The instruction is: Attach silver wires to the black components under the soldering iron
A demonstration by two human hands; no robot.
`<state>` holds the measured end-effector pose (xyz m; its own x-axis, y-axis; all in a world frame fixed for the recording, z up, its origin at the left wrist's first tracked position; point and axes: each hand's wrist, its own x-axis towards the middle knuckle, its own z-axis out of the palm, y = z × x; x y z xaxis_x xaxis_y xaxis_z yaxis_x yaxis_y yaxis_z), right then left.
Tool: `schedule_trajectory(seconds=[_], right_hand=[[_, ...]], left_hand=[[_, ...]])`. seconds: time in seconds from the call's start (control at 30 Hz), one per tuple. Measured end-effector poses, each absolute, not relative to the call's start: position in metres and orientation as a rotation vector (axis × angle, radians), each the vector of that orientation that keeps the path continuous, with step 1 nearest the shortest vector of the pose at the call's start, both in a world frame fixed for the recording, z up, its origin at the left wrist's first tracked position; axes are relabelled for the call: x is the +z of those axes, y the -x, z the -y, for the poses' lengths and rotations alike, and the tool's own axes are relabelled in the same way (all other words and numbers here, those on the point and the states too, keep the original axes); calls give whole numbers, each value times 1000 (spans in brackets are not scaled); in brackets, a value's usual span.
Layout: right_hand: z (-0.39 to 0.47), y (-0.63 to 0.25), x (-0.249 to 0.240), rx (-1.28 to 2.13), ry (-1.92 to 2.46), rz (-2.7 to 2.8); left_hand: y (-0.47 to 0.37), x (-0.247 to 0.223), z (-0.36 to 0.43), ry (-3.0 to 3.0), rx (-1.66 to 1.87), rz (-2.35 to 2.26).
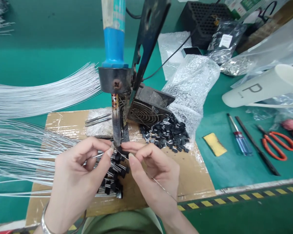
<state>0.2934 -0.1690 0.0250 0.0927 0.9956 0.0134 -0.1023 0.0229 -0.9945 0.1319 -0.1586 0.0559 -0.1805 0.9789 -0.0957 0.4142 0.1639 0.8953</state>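
A soldering iron (116, 45) with a blue handle is clamped upright in a black stand (146, 42), its tip pointing down between my hands. My left hand (80, 178) pinches a thin grey wire (96, 156) right by the tip; the wire's end is hidden by my fingers. Between thumb and fingers, my right hand (153, 175) holds a thin strand of solder wire (162, 187), which trails back across the palm. Its front end reaches toward the iron's tip. Below lie several wires fitted with black connectors (112, 185).
A small fan (148, 110) stands behind the iron. Loose black connector housings (171, 135) are heaped on the cardboard (190, 172). Wire bundles (39, 97) spread left. At right are a yellow sponge (215, 144), a screwdriver (240, 136), orange-handled pliers (278, 143) and a white cup (261, 86).
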Motion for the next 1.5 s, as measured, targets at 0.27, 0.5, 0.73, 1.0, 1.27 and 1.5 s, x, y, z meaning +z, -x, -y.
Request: schedule_trajectory(seconds=[0.27, 0.5, 0.73, 1.0, 1.27, 1.5], right_hand=[[169, -291, 25, 1128, 1166, 1084], [168, -292, 25, 1143, 1153, 1081], [169, -292, 26, 1147, 1178, 1084], [169, -294, 27, 1143, 1177, 1103], [169, -294, 27, 1115, 1183, 1154], [169, -294, 28, 1086, 1192, 1186]], left_hand=[[-132, 57, 158, -1337, 982, -1688], [-133, 56, 157, -1341, 994, -1697], [-133, 57, 156, -1365, 966, -1693], [-131, 57, 158, -1373, 965, -1688], [-129, 56, 161, -1378, 938, -1709], [-130, 56, 162, -1387, 953, -1703]])
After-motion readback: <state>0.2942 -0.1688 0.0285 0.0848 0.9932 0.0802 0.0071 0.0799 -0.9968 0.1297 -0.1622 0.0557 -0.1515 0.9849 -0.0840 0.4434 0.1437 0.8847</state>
